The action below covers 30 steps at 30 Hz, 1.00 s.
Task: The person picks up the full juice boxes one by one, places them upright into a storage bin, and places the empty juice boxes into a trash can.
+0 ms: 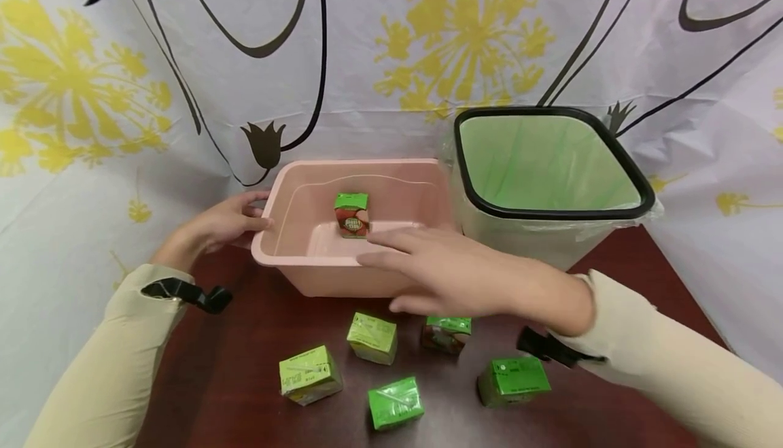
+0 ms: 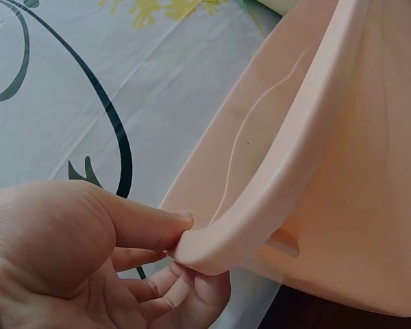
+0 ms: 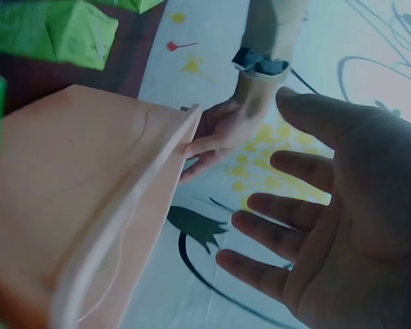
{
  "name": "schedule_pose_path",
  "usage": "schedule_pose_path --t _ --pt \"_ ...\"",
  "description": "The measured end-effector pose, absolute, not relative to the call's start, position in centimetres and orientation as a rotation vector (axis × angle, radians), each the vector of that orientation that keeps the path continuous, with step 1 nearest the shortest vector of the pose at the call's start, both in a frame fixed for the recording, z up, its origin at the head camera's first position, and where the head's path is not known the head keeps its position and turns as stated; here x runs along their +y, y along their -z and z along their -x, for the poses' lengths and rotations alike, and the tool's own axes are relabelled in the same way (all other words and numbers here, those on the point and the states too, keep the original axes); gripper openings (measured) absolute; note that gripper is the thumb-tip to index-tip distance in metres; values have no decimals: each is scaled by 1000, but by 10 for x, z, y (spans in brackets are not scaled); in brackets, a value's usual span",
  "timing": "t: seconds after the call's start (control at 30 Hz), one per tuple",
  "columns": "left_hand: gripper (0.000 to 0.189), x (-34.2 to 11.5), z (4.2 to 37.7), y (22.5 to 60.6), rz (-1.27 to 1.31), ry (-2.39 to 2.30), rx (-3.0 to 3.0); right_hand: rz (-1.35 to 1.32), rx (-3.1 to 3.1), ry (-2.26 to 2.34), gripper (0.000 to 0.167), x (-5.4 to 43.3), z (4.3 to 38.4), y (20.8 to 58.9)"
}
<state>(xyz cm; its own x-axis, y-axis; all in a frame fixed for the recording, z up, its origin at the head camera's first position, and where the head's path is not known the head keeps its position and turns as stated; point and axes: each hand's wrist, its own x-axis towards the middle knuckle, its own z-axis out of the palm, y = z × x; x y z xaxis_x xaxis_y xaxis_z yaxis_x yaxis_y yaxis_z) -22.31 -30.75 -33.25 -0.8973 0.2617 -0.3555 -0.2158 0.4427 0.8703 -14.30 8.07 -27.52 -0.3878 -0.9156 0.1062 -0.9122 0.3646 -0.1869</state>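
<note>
A pink plastic basin (image 1: 324,280) stands against the back cloth. My left hand (image 1: 228,222) grips its left end; in the left wrist view the thumb lies on top of the rim (image 2: 260,195) and the fingers are underneath. Over the basin's front edge is my right hand (image 1: 443,268), fingers spread and holding nothing. The right wrist view also shows this hand (image 3: 349,199) with an empty palm, beside the basin (image 3: 75,144). Inside the basin a small red carton with a green top (image 1: 352,217) stands upright near the back wall.
Several small green cartons lie in front of the basin, among them a yellow-green carton (image 1: 310,374), a bright green carton (image 1: 395,404) and a darker green carton (image 1: 514,381). A black-rimmed bin (image 1: 532,234) with a clear liner stands right of the basin. Patterned cloth (image 1: 367,60) hangs behind.
</note>
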Motion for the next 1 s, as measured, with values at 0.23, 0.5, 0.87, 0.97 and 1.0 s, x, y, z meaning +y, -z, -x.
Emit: schedule_pose_path --t 0.23,0.5,0.87,0.97,1.0 --pt "73 -306 222 332 -41 -1437 2270 1735 2536 702 59 150 116 303" --pt "73 -306 221 331 -21 -1440 2271 1524 2571 919 71 220 84 343" --pt "75 -306 221 331 -12 -1435 2273 1435 2390 1211 82 260 72 416" --pt "75 -306 222 331 -11 -1430 2275 1379 2333 1268 83 260 72 432" --pt "75 -306 222 331 -14 -1428 2276 1358 2322 1277 83 259 73 437"
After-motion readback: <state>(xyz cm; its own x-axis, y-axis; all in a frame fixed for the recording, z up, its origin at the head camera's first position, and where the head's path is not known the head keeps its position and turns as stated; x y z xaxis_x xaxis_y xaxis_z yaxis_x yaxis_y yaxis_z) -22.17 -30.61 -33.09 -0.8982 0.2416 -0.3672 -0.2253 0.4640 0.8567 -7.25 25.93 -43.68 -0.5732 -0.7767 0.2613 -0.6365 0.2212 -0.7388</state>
